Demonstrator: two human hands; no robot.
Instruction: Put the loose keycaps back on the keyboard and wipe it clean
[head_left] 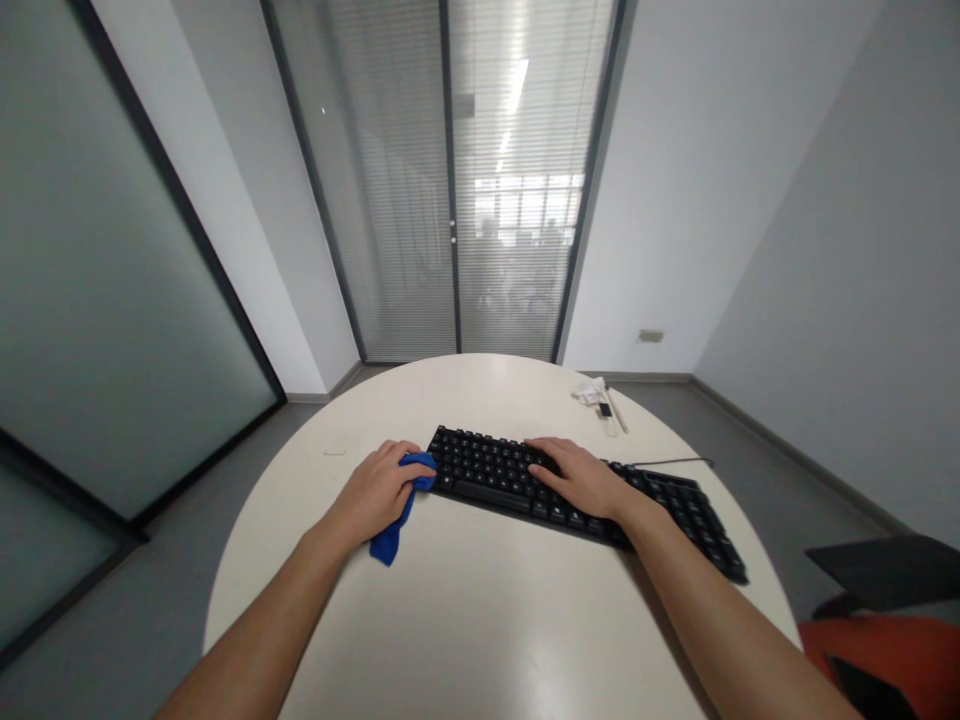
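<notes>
A black keyboard lies at a slant on the round cream table, its number pad toward the right. At its left end, my left hand is closed around a blue cloth. Part of the cloth touches the keyboard's left edge, and a loose end hangs down onto the tabletop. My right hand rests flat across the keys right of the middle, thumb apart from the fingers, fingertips at the far edge. The keys beneath my right palm and wrist are hidden.
On the table's far right lie a crumpled white packet, a small black piece and a thin pale stick. A dark cable runs from the keyboard to the table edge. A red-and-black chair stands at lower right.
</notes>
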